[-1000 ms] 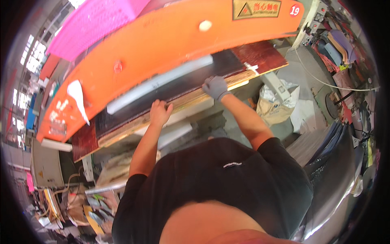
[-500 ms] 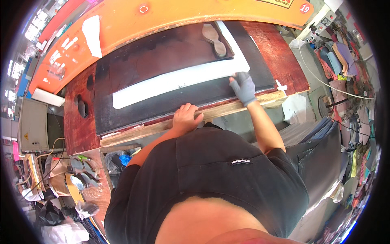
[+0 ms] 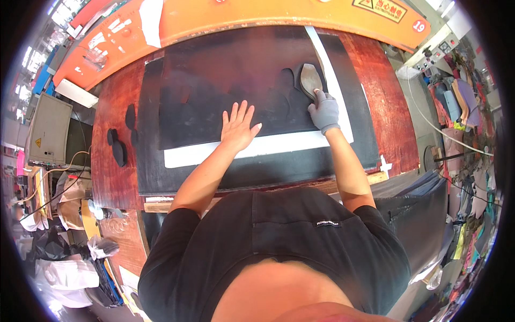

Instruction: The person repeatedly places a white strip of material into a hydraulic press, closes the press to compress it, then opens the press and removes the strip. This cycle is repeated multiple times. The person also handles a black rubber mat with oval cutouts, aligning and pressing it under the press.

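Observation:
A dark sheet lies on the board, with sole-shaped cut lines along its near part. My left hand is open, its bare fingers spread over the near edge of the sheet and the white strip below it. In a grey glove, my right hand grips the near end of a sole-shaped cutting die at the sheet's right side. The thumb rests on top of the die; part of it is hidden under the fingers. A white L-shaped strip borders the sheet along its near and right sides.
An orange press beam spans the far side above the red-brown table. Black sole-shaped pieces lie at the table's left. A grey cabinet stands to the left; a black-covered stack is at the right front.
Both hands have moved forward onto the work. The left has left the table's front edge and spread out on the sheet; the right has taken hold of the cutting die. The L-shaped strip sits nearer me.

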Action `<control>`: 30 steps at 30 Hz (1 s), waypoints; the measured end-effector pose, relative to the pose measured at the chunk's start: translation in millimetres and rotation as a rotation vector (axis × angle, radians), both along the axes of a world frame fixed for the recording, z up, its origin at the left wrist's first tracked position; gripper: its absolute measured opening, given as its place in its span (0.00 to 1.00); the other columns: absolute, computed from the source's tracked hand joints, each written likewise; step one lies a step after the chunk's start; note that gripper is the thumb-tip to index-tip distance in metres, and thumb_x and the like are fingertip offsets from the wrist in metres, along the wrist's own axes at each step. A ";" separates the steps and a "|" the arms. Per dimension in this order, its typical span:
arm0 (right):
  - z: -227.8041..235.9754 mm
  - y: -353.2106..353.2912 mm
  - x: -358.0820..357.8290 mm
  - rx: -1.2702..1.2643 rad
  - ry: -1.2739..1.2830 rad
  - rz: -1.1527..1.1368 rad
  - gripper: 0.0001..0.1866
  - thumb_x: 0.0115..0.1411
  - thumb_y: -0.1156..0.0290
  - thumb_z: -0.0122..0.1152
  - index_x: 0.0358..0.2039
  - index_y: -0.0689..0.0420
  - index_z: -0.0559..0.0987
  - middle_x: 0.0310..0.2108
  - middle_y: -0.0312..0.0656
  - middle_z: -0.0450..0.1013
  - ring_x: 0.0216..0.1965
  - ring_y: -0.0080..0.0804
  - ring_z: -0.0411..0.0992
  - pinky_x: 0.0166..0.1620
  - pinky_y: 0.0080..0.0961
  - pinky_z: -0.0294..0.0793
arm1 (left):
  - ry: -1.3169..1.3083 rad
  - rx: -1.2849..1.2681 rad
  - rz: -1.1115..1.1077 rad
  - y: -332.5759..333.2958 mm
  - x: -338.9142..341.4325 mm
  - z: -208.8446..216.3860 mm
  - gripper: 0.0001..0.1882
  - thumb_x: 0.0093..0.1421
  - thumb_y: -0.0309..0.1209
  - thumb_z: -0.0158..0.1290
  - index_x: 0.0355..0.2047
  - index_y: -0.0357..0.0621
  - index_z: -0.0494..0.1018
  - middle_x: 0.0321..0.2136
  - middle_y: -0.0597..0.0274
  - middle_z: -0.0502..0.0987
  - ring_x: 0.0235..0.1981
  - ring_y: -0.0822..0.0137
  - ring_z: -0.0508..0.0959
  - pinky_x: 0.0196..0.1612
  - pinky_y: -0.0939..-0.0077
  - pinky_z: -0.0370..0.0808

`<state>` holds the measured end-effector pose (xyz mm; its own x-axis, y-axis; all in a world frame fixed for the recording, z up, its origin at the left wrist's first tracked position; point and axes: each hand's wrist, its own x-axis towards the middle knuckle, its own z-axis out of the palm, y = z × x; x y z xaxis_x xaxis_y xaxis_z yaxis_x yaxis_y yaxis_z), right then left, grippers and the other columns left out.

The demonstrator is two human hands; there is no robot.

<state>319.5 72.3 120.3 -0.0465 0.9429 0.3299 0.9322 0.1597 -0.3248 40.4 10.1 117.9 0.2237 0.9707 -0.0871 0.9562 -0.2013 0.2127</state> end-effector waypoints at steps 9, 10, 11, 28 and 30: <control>-7.4 -92.9 35.9 0.055 0.539 0.079 0.23 0.46 0.72 0.59 0.45 0.58 0.73 0.30 0.47 0.74 0.30 0.41 0.74 0.32 0.35 0.73 | 0.002 0.132 -0.004 -97.1 21.8 -9.7 0.34 0.61 0.50 0.44 0.63 0.49 0.55 0.66 0.56 0.47 0.68 0.54 0.45 0.65 0.46 0.42; -6.0 -90.8 47.6 -0.416 1.161 -0.016 0.19 0.48 0.73 0.58 0.44 0.57 0.75 0.25 0.39 0.73 0.23 0.27 0.72 0.24 0.24 0.70 | 0.017 0.153 0.002 -99.0 22.4 -11.0 0.33 0.61 0.51 0.44 0.63 0.49 0.55 0.66 0.57 0.47 0.68 0.55 0.45 0.65 0.47 0.42; -3.4 -86.9 64.0 -0.465 1.295 0.000 0.18 0.50 0.74 0.57 0.45 0.56 0.76 0.26 0.33 0.72 0.21 0.18 0.68 0.21 0.17 0.66 | 0.009 0.176 0.000 -99.9 22.9 -12.5 0.33 0.61 0.51 0.43 0.63 0.50 0.55 0.66 0.57 0.47 0.68 0.55 0.45 0.65 0.47 0.42; -28.0 -105.1 164.2 0.042 0.302 -0.006 0.25 0.50 0.59 0.60 0.47 0.58 0.72 0.40 0.53 0.74 0.41 0.50 0.73 0.47 0.40 0.70 | -0.463 0.414 -0.171 -163.8 73.9 -17.7 0.18 0.56 0.38 0.53 0.44 0.43 0.72 0.47 0.54 0.71 0.52 0.51 0.68 0.54 0.50 0.62; -20.3 -101.9 139.0 -0.203 0.566 0.104 0.26 0.50 0.57 0.60 0.48 0.57 0.73 0.42 0.51 0.74 0.41 0.49 0.73 0.46 0.39 0.71 | -0.751 0.098 -0.180 -169.6 92.7 -20.2 0.17 0.58 0.37 0.53 0.45 0.42 0.70 0.40 0.57 0.74 0.42 0.58 0.73 0.45 0.65 0.71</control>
<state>458.5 -29.6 100.0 -0.0117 0.9895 0.1440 0.5892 0.1231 -0.7986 133.1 -159.4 97.7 0.3436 0.9095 0.2341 0.5134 -0.3907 0.7641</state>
